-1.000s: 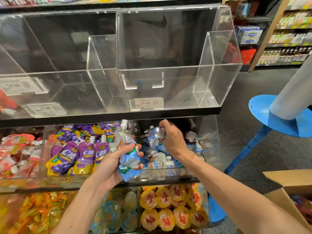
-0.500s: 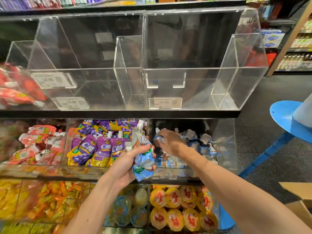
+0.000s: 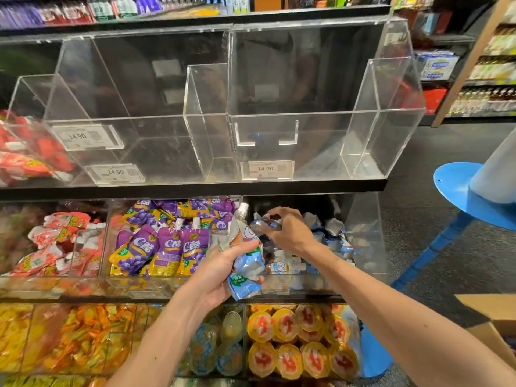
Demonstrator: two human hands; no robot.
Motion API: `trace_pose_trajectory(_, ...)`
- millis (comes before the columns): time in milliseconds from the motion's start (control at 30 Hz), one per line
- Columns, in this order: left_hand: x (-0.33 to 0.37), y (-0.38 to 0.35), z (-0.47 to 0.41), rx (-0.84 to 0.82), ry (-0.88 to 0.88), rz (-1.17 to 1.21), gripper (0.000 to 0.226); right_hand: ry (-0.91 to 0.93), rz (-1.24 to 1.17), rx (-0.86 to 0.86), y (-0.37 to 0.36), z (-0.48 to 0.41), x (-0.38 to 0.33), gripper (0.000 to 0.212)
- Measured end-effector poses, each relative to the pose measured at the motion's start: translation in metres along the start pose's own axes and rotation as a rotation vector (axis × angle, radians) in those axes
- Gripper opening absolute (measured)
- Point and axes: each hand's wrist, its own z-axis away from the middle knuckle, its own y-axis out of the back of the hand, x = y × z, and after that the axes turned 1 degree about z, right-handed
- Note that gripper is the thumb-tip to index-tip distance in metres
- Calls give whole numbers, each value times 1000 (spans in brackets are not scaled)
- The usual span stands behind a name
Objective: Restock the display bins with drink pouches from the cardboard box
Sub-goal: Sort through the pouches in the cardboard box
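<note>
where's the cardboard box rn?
Head view, bottom right corner: the cardboard box is cut off by the frame edge, to the right of the display bins and below the blue stand.

The pouch (image 3: 245, 265) in the fingers of the left hand (image 3: 220, 272) is glossy, crinkled plastic film with a smooth white plastic cap, like the silvery pouches (image 3: 332, 241) at the fingers of the right hand (image 3: 290, 233). Above the fingers the bins (image 3: 385, 121) are clear, shiny acrylic, and off to their right the cardboard box (image 3: 485, 308) is matt brown.

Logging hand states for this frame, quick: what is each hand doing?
Left hand: grips blue-and-white drink pouches.
Right hand: fingers curled over blue pouches in the display bin; grip cannot be told.
</note>
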Motion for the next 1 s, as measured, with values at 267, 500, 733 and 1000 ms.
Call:
trace_pose_trajectory(267,-9,-31,-9,-20,-46,-221,75,-132,-750,-341,43,101,-18,38)
trace_pose_trajectory(500,-15,-57,-13,-160,34,-43,55,-250,-860,-110,56,97,10,36)
trace_pose_trajectory(733,-11,-50,-23,10,-440,-413,22,-168,-409,131,78,87,44,30)
trace_pose_trajectory(1000,-8,-52,-52,258,-595,-785,67,-4,-60,235,73,58,48,33)
